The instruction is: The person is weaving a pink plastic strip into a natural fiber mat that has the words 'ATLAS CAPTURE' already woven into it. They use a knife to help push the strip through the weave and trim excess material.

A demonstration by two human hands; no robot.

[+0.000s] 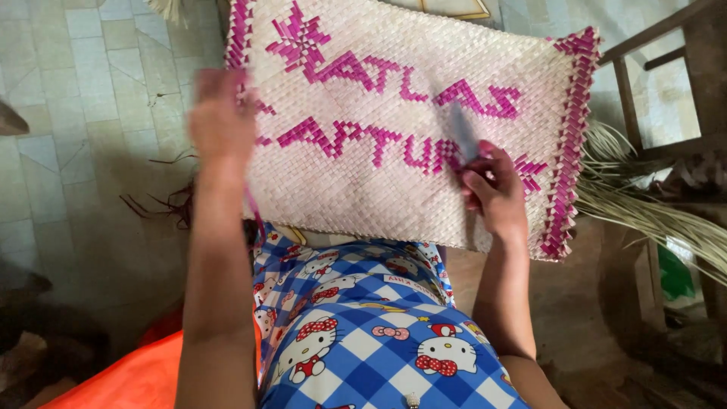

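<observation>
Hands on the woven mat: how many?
2. The left hand, motion-blurred, is at the woven mat's left edge. The right hand rests on the mat's lower right, holding a thin blurred blade-like tool. No other hands are visible.

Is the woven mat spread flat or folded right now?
Spread flat: the woven mat shows its full face, pink borders at both sides, no fold visible.

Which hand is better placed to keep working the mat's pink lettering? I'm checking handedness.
Probably the right hand: it holds a thin blade-like tool over the woven mat. The left hand sits blurred at its edge.
</observation>
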